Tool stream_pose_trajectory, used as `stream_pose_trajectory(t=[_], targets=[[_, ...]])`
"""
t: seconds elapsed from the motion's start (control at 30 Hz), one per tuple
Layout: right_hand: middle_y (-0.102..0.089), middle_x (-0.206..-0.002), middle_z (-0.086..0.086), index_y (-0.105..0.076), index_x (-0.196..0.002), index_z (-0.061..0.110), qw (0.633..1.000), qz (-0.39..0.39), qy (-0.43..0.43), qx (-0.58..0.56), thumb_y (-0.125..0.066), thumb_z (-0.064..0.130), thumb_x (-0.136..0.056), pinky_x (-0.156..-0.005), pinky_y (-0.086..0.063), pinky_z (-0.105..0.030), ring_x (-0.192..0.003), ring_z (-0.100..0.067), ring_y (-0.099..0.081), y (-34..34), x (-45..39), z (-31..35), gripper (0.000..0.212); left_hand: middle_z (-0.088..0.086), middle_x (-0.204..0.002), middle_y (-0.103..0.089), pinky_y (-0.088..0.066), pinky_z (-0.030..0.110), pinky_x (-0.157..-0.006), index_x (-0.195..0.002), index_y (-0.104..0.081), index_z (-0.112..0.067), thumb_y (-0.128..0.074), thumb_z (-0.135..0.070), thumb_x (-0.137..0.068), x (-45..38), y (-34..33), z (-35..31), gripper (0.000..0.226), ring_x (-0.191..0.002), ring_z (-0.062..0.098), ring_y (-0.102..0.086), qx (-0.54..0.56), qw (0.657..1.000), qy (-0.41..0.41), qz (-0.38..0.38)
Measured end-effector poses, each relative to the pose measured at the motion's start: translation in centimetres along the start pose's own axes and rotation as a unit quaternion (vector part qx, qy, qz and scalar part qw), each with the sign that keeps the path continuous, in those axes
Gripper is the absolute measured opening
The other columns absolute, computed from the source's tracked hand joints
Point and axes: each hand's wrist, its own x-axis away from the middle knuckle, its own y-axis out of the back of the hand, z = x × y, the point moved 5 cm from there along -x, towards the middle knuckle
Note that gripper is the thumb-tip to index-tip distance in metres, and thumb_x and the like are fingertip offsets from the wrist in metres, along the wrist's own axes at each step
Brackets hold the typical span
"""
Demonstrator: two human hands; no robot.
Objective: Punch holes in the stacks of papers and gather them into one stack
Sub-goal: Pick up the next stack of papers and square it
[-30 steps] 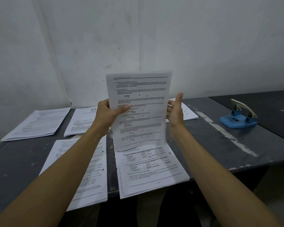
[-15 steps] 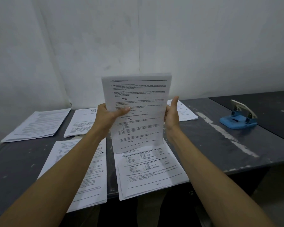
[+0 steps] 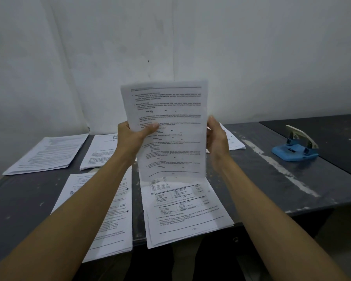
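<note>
A stack of printed papers (image 3: 170, 134) is held upright in the air above the near middle of the grey table (image 3: 272, 179), its printed face toward the camera and its lower edge hanging just above another stack lying flat. The left hand (image 3: 133, 136) grips the upright stack's left edge, thumb pressed across the front of the page and the fingers hidden behind it. The right hand (image 3: 217, 142) is at the right edge, palm against the side of the sheets with the fingers curled around; it looks blurred, so how tightly it closes on the paper cannot be told.

The flat stack below (image 3: 186, 216) lies at the table's front edge, its near corners overhanging slightly. To its left, partly under the left forearm, lies a second stack (image 3: 109, 220) with two dark punched holes showing along its right margin. Farther back on the left are two more stacks side by side, the far-left one (image 3: 47, 153) and one next to it (image 3: 101, 151). Behind the right hand, the corner of another stack (image 3: 233, 140) shows.

Well apart to the right stands a blue hole punch (image 3: 295, 148) with a pale lever raised. A white wall (image 3: 170, 47) rises behind the table.
</note>
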Motion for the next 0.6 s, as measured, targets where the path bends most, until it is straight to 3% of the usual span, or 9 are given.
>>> stream_pose_trajectory(t=[0.07,0.13,0.23,0.6], targets=[[-0.064,-0.098,-0.020,-0.074,-0.106,0.010,1.000,0.025,-0.003,0.017,-0.064,0.063,-0.081,-0.071,-0.046,-0.036,-0.081,-0.033,-0.060,0.4,-0.1,0.2,0.060,0.001,-0.093,-0.078,-0.061,0.034,-0.062,-0.098,-0.072,-0.014,-0.086,-0.014,-0.075,-0.2,-0.1,-0.5,0.027,-0.081,0.025,-0.076,0.025,1.000,0.005,-0.012],[-0.074,-0.103,-0.010,-0.071,-0.115,0.007,0.997,0.046,0.000,0.069,-0.070,0.035,-0.089,-0.068,-0.057,-0.029,-0.089,-0.026,-0.073,0.6,0.3,0.1,0.038,0.003,-0.094,-0.078,-0.061,0.035,-0.063,-0.098,-0.072,-0.013,-0.087,-0.013,-0.074,-0.5,-0.2,-1.0,0.028,-0.082,0.025,-0.076,0.049,0.998,0.011,-0.025],[-0.075,-0.104,0.000,-0.071,-0.114,0.011,0.977,0.026,0.020,0.211,-0.071,0.009,-0.090,-0.080,-0.061,-0.029,-0.099,-0.019,-0.072,1.4,1.0,-1.2,0.024,0.005,-0.093,-0.078,-0.062,0.038,-0.065,-0.096,-0.072,-0.012,-0.087,-0.011,-0.073,-0.9,-0.6,-1.5,0.028,-0.082,0.026,-0.076,0.070,0.997,0.019,-0.030],[-0.071,-0.091,0.009,-0.069,-0.105,0.016,0.977,-0.106,0.007,0.186,-0.063,0.003,-0.095,-0.063,-0.056,-0.015,-0.083,-0.007,-0.069,8.8,1.5,-0.9,0.018,0.006,-0.102,-0.077,-0.062,0.046,-0.075,-0.110,-0.071,-0.009,-0.087,-0.015,-0.075,-2.1,-9.2,0.3,0.039,-0.089,0.028,-0.076,0.047,0.995,0.026,0.081]])
